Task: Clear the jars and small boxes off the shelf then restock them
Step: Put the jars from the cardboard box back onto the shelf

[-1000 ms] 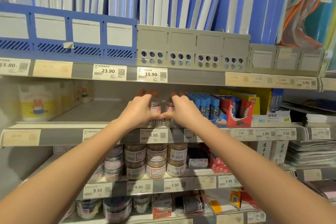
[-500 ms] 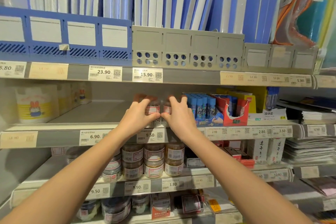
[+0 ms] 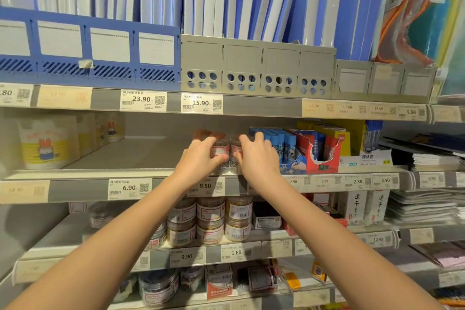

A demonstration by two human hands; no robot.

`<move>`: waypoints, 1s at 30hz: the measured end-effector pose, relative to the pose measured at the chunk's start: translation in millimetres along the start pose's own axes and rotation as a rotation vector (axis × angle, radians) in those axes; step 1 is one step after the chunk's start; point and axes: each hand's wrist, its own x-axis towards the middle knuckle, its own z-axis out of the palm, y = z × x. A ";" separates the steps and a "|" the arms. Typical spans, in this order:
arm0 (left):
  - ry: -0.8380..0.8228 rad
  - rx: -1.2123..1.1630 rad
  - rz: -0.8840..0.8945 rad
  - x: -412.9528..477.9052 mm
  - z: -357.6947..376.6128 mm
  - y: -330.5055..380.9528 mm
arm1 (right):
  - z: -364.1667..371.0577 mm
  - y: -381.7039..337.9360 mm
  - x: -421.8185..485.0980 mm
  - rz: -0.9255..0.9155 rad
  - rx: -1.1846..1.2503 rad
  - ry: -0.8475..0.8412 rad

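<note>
**A:** Start at the left. What's on the middle shelf point(image 3: 141, 153)?

**B:** Cream packs with a cartoon rabbit point(image 3: 47, 141) at the far left, then a bare stretch of shelf board.

**A:** And the left grip point(image 3: 198, 158)?

**B:** It reaches in over the shelf edge, just above the 9.50 price tag point(image 3: 205, 186). Its fingers curl round the left side of the clear jars point(image 3: 221, 151), and the thumb lies across the front below the label.

**A:** Where do the jars stand?

**B:** Upright near the front of that shelf, side by side and touching, with red-brown lids. They are pinned between the two hands.

**A:** The right grip point(image 3: 256, 156)?

**B:** It is wrapped round the right-hand jar. The fingers spread over its top and far side, and the thumb is at the front, close to the other thumb.

**A:** Further right?

**B:** Blue-capped glue sticks point(image 3: 281, 142) just beside that hand, then a red display box point(image 3: 324, 152).

**A:** Below?

**B:** Stacked jars point(image 3: 211, 219) two high on the next shelf down.
</note>
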 end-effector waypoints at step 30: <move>0.016 0.502 -0.380 -381.6 -218.2 -89.8 | -7.4 -260.8 -211.5 -0.869 0.637 -0.407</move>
